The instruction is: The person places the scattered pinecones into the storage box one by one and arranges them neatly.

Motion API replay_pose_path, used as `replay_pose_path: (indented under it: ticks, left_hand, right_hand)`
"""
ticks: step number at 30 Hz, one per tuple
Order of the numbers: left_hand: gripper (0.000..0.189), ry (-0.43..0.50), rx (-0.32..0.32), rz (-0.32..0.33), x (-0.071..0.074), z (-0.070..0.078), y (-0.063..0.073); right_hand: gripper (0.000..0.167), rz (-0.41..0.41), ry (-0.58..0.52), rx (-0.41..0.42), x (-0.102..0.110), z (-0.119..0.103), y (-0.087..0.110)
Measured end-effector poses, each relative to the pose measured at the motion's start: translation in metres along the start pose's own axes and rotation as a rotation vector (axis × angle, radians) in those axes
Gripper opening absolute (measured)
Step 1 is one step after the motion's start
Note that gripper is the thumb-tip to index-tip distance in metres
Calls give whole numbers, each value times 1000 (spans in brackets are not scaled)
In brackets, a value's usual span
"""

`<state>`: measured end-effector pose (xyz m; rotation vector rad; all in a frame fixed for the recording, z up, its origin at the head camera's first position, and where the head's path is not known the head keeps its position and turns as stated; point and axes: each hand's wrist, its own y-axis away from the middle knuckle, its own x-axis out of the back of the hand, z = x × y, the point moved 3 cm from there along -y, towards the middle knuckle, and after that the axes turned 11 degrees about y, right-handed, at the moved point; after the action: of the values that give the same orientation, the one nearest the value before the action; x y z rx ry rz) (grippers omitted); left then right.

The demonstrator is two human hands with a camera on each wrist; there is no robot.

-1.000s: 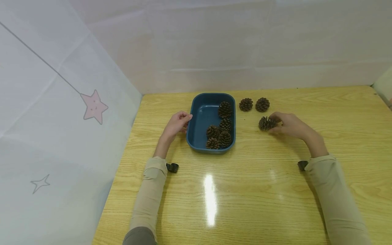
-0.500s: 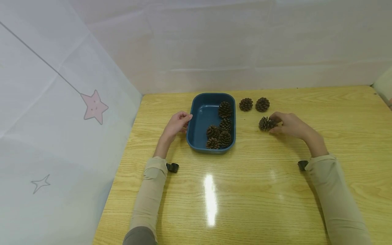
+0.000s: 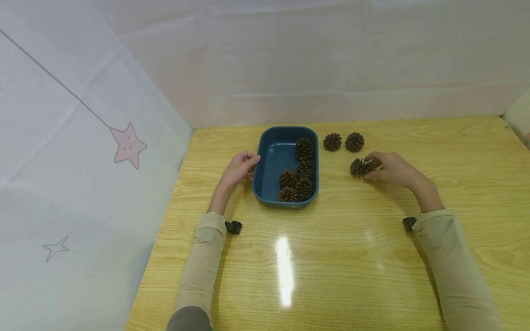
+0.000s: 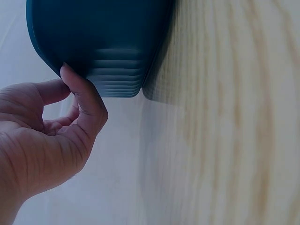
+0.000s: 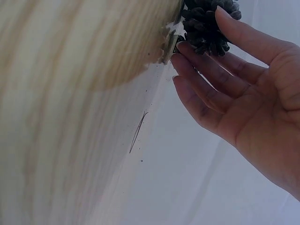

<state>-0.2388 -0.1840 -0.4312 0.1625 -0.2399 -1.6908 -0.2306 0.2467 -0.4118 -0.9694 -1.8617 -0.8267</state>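
A dark blue rectangular bin (image 3: pixel 275 171) stands on the wooden table with several brown pine cones (image 3: pixel 304 187) along its right side and near end. My left hand (image 3: pixel 240 169) pinches the bin's left rim. In the left wrist view, the thumb and index finger of the left hand (image 4: pixel 56 126) meet at the edge of the bin (image 4: pixel 103 42). To the right of the bin, my right hand (image 3: pixel 389 168) holds a pine cone (image 3: pixel 357 168) low over the table. The right wrist view has this pine cone (image 5: pixel 208 26) between the thumb and fingers of the right hand (image 5: pixel 248 89).
Two more pine cones, one (image 3: pixel 332 141) beside the bin's far right corner and another (image 3: pixel 354 141) just right of it, lie on the table (image 3: pixel 331 257). White sheeting (image 3: pixel 281 55) rises behind the table's far edge. A sheet with a pink star (image 3: pixel 129 145) hangs at left.
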Motion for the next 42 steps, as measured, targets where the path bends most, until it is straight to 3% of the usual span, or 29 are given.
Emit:
replay_pose_path:
  ticks: [25, 35, 42]
  left_hand:
    - [36, 15, -4, -9, -1, -1, 0]
    - [38, 21, 49, -19, 1, 0, -3]
    - [39, 30, 38, -21, 0, 0, -2]
  right_hand:
    - [55, 14, -44, -42, 3, -5, 2]
    - [52, 43, -57, -63, 9, -11, 5]
    - [49, 58, -46, -65, 11, -14, 5]
